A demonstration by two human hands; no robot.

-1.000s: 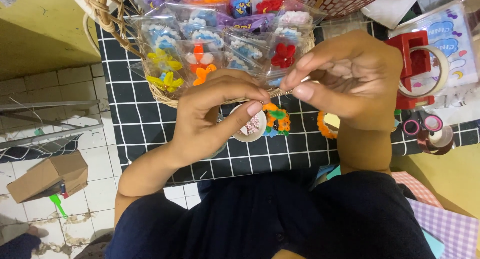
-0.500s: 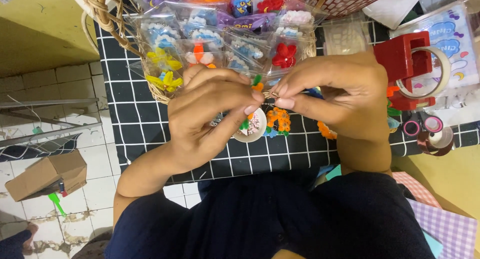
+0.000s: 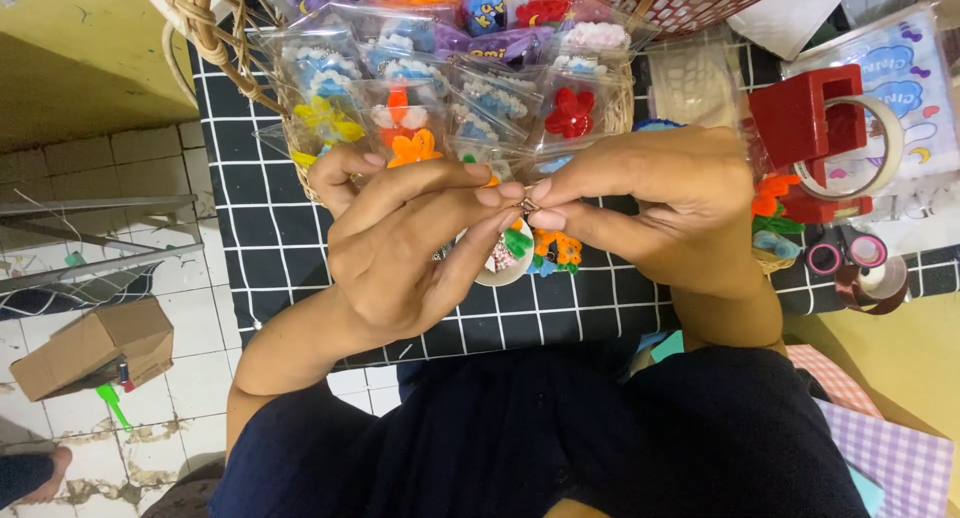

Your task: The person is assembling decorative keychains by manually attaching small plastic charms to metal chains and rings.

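Left hand (image 3: 400, 253) and right hand (image 3: 665, 213) meet fingertip to fingertip above the checked surface (image 3: 270, 258), fingers pinched together on a tiny metal piece (image 3: 527, 206); its kind cannot be told. Small charm (image 3: 515, 248) lies just below. Wicker basket (image 3: 215, 48) crowds the far edge; red tape dispenser (image 3: 815, 128) stands right.
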